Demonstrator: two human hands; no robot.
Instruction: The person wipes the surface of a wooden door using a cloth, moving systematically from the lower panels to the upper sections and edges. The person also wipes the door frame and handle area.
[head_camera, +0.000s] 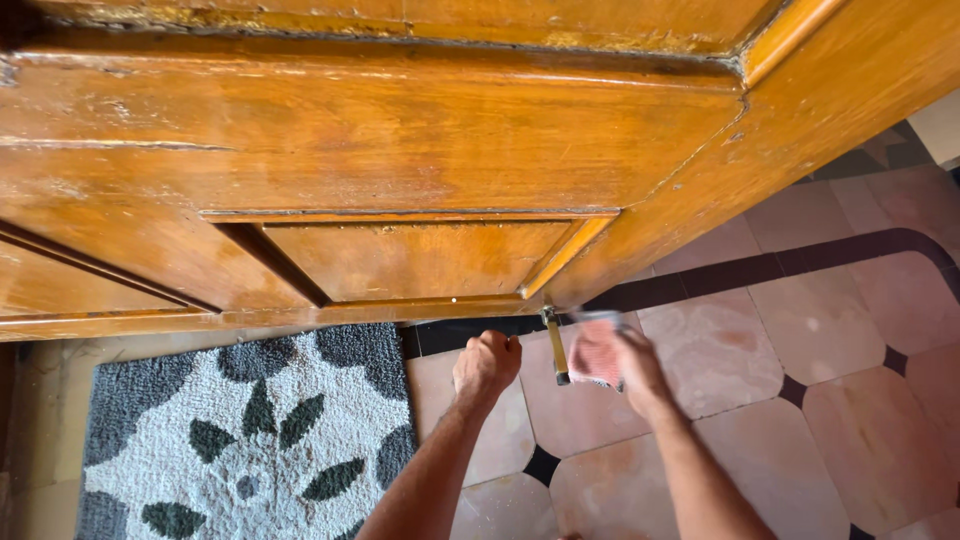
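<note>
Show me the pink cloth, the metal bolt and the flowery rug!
pink cloth (594, 354), head view, middle of the cloth.
metal bolt (556, 347), head view, its shaft.
flowery rug (250, 440), head view, its pale centre.

Glossy varnished wood door (400, 150), brassy metal bolt (556, 345), pink cloth (594, 355), tufted mat (240, 440), smooth tiles (820, 380)

Soft even daylight; sheen on door (400, 130); right hand (640, 365) motion-blurred.

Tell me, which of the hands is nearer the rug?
Left. The left hand is a closed fist just right of the rug; the right hand, holding a pink cloth, sits farther right, past the bolt.
</note>
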